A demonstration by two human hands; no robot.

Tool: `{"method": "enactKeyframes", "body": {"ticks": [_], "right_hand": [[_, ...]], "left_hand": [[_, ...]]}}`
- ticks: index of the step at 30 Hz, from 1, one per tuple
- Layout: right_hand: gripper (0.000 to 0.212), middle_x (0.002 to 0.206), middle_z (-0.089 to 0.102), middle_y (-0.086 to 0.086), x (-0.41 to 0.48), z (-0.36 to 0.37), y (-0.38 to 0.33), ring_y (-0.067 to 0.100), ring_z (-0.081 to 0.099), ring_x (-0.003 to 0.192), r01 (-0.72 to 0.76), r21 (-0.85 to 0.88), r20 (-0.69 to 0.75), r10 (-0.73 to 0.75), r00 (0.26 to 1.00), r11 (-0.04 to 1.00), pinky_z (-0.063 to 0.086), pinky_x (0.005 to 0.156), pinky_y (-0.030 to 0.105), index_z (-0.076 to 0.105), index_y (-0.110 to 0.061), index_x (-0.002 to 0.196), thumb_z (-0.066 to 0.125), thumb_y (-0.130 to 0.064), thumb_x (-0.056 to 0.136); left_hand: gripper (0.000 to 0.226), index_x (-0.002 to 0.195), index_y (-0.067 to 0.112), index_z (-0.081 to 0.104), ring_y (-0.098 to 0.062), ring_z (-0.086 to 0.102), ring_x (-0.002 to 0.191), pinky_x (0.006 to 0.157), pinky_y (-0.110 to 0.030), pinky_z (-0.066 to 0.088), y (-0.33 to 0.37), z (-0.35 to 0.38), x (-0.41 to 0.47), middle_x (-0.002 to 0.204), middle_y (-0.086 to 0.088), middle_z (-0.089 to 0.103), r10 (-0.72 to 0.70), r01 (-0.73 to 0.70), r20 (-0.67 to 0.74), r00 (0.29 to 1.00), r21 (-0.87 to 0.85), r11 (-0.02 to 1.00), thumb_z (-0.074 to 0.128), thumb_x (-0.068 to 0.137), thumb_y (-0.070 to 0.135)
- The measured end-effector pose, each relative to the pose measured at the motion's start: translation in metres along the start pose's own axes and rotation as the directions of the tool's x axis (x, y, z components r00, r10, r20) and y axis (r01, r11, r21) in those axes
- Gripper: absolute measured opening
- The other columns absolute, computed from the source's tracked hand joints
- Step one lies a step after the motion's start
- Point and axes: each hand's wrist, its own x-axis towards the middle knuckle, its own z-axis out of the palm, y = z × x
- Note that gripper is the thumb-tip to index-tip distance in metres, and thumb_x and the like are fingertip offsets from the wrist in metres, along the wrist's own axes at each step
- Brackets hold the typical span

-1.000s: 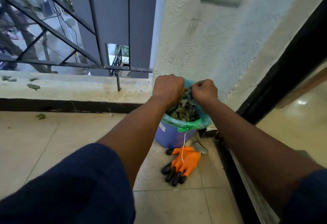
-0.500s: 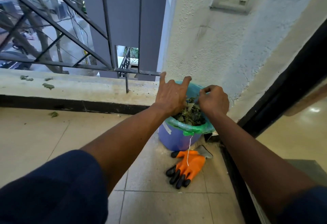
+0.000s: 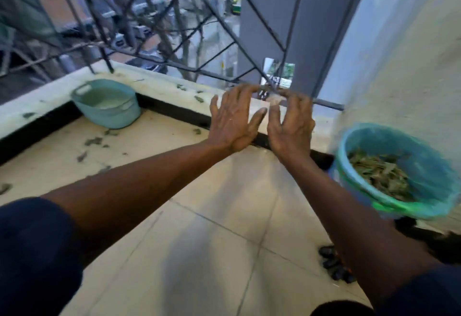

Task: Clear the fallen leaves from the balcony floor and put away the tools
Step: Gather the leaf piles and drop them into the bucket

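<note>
We are holding both hands out in front of us, above the balcony floor (image 3: 212,228) and close to the low ledge (image 3: 50,98). Our left hand (image 3: 234,118) is lying released, its fingers straight and fanned apart, grasping nothing. Our right hand (image 3: 290,126) is hanging just beside it, thumbs nearly meeting; its fingers (image 3: 303,102) are spreading wide and bending a little at the tips, and it too is gripping nothing. Neither palm is touching anything we can make out, though motion is blurring the fingertips, which are overlapping the lower bar of the railing (image 3: 189,68).

The bin (image 3: 409,146), lined with a green bag, is sitting to the right of our right forearm, against the pale wall (image 3: 399,66). A heap of dry leaves (image 3: 376,173) is lying inside it. More fallen leaves (image 3: 93,141) are lying scattered on the floor tiles to the left, and a few bits are sitting on top of the ledge. A teal basin (image 3: 112,118) is standing on the floor in the far left corner, touching the ledge's dark base. Dark glove fingertips (image 3: 334,265) are peeking out from behind our right forearm, low on the floor near the bin. Dark blue sleeves (image 3: 32,253) are covering our upper arms.
</note>
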Motion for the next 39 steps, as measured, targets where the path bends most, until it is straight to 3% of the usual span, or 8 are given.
{"method": "enactKeyframes", "body": {"ticks": [8,15,23,26,31,34,36,39], "right_hand": [[0.035,0.135,0.049,0.0,-0.042,0.091,-0.071,0.016,0.052,0.123,0.061,0.222,0.507,-0.169,0.845,0.973,0.042,0.102,0.03,0.057,-0.025,0.134,0.048,-0.045,0.106],[0.036,0.135,0.05,-0.007,-0.029,0.156,-0.121,0.012,0.053,0.124,0.062,0.34,0.615,-0.272,0.74,0.938,0.05,0.107,0.045,0.057,-0.03,0.136,0.049,-0.047,0.106],[0.047,0.13,0.055,0.005,0.065,0.179,-0.167,0.021,0.052,0.12,0.454,0.094,0.892,-0.277,0.356,0.886,0.045,0.101,0.038,0.055,-0.02,0.138,0.049,-0.051,0.103],[0.054,0.131,0.055,0.007,0.071,0.18,-0.142,0.02,0.052,0.116,0.419,0.0,0.927,-0.157,0.342,0.908,0.04,0.09,0.032,0.054,-0.021,0.135,0.049,-0.061,0.098],[0.072,0.162,0.033,0.002,0.033,0.209,-0.059,0.023,0.038,0.145,0.323,-0.164,0.921,0.026,0.39,0.932,0.038,0.115,0.039,0.036,-0.025,0.156,0.056,-0.061,0.098],[0.074,0.162,0.034,0.005,-0.016,0.233,0.0,0.029,0.031,0.149,0.28,-0.421,0.77,0.176,0.613,0.863,0.033,0.119,0.048,0.035,-0.021,0.156,0.053,-0.062,0.097],[0.078,0.165,0.028,0.01,-0.052,0.242,0.032,0.034,0.022,0.153,0.02,-0.584,0.543,0.372,0.753,0.812,0.025,0.122,0.053,0.03,-0.017,0.157,0.049,-0.064,0.097],[0.09,0.17,0.014,0.017,-0.078,0.253,0.062,0.04,0.009,0.157,-0.314,-0.685,0.274,0.632,0.725,0.657,0.015,0.126,0.057,0.016,-0.011,0.161,0.043,-0.068,0.096]], "left_hand": [[0.049,0.145,0.031,0.048,-0.026,0.031,0.152,0.119,-0.059,0.031,-0.157,-0.106,-0.089,0.165,-0.003,0.033,-0.37,0.308,0.199,0.908,0.283,0.908,0.05,0.103,0.056],[0.06,0.151,0.029,0.036,-0.029,0.03,0.151,0.117,-0.055,0.036,-0.235,-0.191,-0.107,0.168,-0.006,0.026,-0.306,0.085,0.405,0.862,0.479,0.874,0.045,0.102,0.062],[0.071,0.159,0.023,0.028,-0.029,0.027,0.153,0.119,-0.049,0.037,-0.285,-0.226,-0.026,0.168,-0.009,0.025,-0.305,-0.03,0.587,0.75,0.492,0.87,0.047,0.102,0.061],[0.068,0.157,0.027,0.031,-0.027,0.03,0.152,0.117,-0.05,0.039,-0.293,-0.194,-0.004,0.166,-0.006,0.029,-0.298,-0.089,0.668,0.682,0.479,0.873,0.046,0.101,0.063],[0.07,0.161,0.026,0.024,-0.031,0.009,0.16,0.119,-0.051,0.035,-0.3,-0.099,-0.013,0.173,-0.011,0.01,-0.311,-0.188,0.75,0.585,0.497,0.847,0.045,0.103,0.06],[0.067,0.158,0.026,0.029,-0.034,-0.013,0.16,0.123,-0.052,0.027,-0.309,-0.048,-0.044,0.174,-0.013,-0.012,-0.346,-0.169,0.678,0.649,0.572,0.803,0.046,0.102,0.059],[0.063,0.154,0.027,0.035,-0.034,-0.014,0.16,0.124,-0.055,0.023,-0.319,-0.018,-0.068,0.173,-0.013,-0.013,-0.374,0.008,0.55,0.747,0.555,0.832,0.046,0.101,0.058],[0.062,0.147,0.022,0.05,-0.039,0.004,0.16,0.119,-0.063,0.028,-0.34,0.009,-0.104,0.173,-0.018,0.007,-0.413,0.218,0.361,0.836,0.473,0.854,0.043,0.095,0.056]]}}
